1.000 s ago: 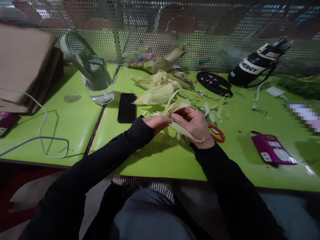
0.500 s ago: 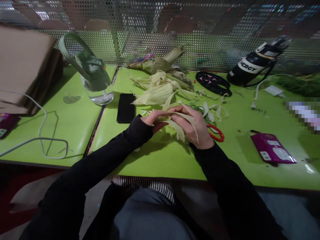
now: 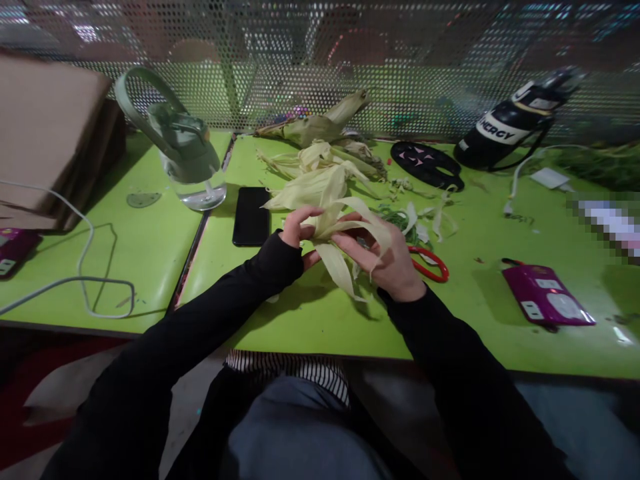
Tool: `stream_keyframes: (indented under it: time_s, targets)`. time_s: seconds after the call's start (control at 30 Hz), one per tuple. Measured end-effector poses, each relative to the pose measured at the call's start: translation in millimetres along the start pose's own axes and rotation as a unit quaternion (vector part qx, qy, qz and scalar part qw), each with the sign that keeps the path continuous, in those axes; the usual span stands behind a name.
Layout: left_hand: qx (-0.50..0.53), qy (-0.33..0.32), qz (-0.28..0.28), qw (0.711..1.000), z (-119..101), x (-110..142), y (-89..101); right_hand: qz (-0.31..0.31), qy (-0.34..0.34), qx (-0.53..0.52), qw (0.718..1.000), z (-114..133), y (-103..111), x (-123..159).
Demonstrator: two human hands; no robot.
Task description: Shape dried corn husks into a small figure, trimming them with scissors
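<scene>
Between my hands, over the green table, is a bundle of pale corn husk strips [image 3: 336, 265] that fan out from a gathered middle. My left hand [image 3: 299, 230] pinches the gathered part from the left, thumb and fingers closed on it. From the right, my right hand [image 3: 393, 263] grips the same husk, with strips curling over its fingers. Just behind lies a pile of corn husks [image 3: 313, 187]. Red-handled scissors [image 3: 431, 265] lie beside my right hand, their blades hidden. Green string-like scraps [image 3: 411, 227] and small husk pieces are scattered behind that hand.
A black phone [image 3: 251, 217] and a green-lidded water bottle [image 3: 193, 160] stand left of the husks. On the right are a black flat case [image 3: 425, 165], a black bottle [image 3: 500, 133] and a purple power strip [image 3: 549, 295]. Cardboard [image 3: 45, 127] leans at far left; a perforated screen [image 3: 280, 73] closes the back.
The husk strips have spread wider, with one now hanging down toward the table front and others standing up. Both hands stay almost in place, the fingers shifted on the bundle.
</scene>
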State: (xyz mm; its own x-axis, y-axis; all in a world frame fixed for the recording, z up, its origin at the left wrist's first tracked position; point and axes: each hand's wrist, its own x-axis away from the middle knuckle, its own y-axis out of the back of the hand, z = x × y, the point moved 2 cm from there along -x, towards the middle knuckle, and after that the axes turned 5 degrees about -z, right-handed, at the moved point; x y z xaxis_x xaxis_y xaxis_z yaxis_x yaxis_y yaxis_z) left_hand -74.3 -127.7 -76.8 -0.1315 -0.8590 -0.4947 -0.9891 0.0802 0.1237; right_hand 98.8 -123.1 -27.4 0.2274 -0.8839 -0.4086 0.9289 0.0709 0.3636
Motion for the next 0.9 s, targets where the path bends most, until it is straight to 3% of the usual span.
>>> stream_keyframes:
  time_s: [0.13, 0.27, 0.43, 0.57, 0.7, 0.9]
  targets:
    - [0.002, -0.09, 0.006, 0.996, 7.9, -3.0, -0.8, -0.008, 0.018, 0.063, 0.998, -2.2, -0.6, 0.4]
    - [-0.06, -0.08, -0.014, 0.995, 0.1, 2.0, -7.9, -0.033, 0.053, 0.114, 0.991, -3.8, -3.9, 1.6]
    - [-0.048, -0.086, -0.043, 0.994, 3.3, 1.8, -11.5, -0.031, 0.06, 0.145, 0.987, -7.9, -8.1, 3.0]
    - [-0.007, -0.034, -0.029, 0.999, 12.3, -0.2, -11.3, -0.036, 0.069, 0.163, 0.984, -10.0, -6.8, 1.5]
    - [0.025, 0.03, -0.006, 0.999, 4.2, 1.4, -11.3, -0.024, 0.115, 0.161, 0.98, -15.9, -6.5, -0.8]
    - [0.065, 0.071, -0.022, 0.995, 5.4, -0.2, -13.3, -0.013, 0.115, 0.136, 0.984, -14.2, -3.8, -1.5]
